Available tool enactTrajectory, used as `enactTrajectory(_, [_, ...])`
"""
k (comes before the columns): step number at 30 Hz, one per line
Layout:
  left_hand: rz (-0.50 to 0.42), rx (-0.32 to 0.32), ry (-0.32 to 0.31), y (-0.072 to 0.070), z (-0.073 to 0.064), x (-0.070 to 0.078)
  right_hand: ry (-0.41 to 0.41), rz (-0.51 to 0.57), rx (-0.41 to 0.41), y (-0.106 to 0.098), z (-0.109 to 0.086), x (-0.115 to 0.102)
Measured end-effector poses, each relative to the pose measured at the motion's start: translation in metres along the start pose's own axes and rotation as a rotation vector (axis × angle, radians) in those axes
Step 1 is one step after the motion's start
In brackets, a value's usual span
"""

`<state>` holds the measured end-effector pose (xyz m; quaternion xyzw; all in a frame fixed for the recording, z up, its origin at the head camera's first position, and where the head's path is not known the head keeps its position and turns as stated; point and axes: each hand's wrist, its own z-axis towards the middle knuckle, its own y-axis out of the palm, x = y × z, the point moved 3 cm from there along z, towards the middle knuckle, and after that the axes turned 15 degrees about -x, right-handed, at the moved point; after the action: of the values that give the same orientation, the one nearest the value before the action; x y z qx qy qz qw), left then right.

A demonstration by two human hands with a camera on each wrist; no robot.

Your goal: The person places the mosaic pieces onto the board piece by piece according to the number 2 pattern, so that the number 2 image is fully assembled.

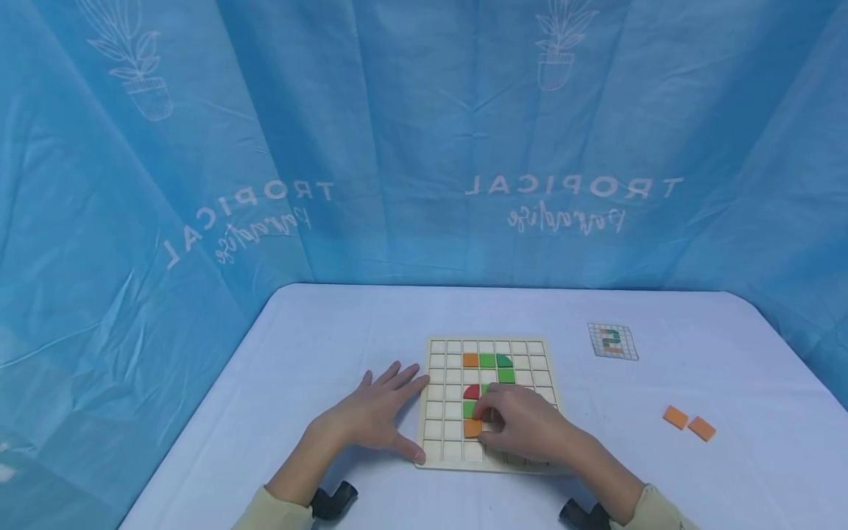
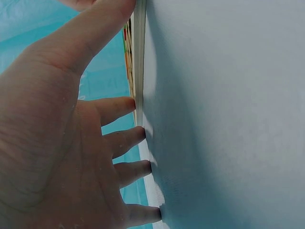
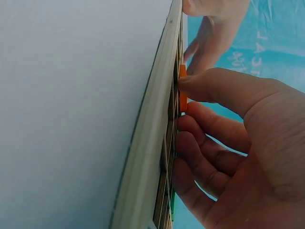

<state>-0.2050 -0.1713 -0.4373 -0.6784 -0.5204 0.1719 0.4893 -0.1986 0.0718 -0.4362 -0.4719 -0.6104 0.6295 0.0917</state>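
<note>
A pale wooden grid board (image 1: 453,450) lies on the table. My left hand (image 1: 379,412) is spread beside its left side, thumb at the near corner and a fingertip at the edge. With thumb and index finger, my right hand (image 1: 523,423) pinches an orange square tile (image 3: 183,90), which stands a little proud of the grid in the right wrist view. On the board sit another orange tile (image 1: 470,360), several green squares (image 1: 506,375), a dark green quarter-round (image 1: 504,361) and a red quarter-round (image 1: 472,391). My right fingers partly cover the board's lower middle.
Two loose orange tiles (image 1: 689,423) lie on the white table (image 1: 358,316) to the right. Behind the board's right side is a small pattern card (image 1: 612,341) printed with a coloured grid. A blue curtain (image 1: 411,132) hangs along the back and sides.
</note>
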Motion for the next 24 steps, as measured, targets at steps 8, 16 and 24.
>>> enactTrajectory(8, [-0.004,-0.001,0.0,0.0,0.002,0.002,0.01,-0.001,-0.015,0.0,-0.002,0.001])
enactTrajectory(16, [-0.004,-0.005,-0.006,0.0,0.002,0.002,0.004,0.02,-0.034,-0.001,-0.003,0.003])
enactTrajectory(24, [-0.014,-0.002,-0.004,0.001,0.001,0.0,0.02,0.126,-0.058,-0.006,-0.008,0.011])
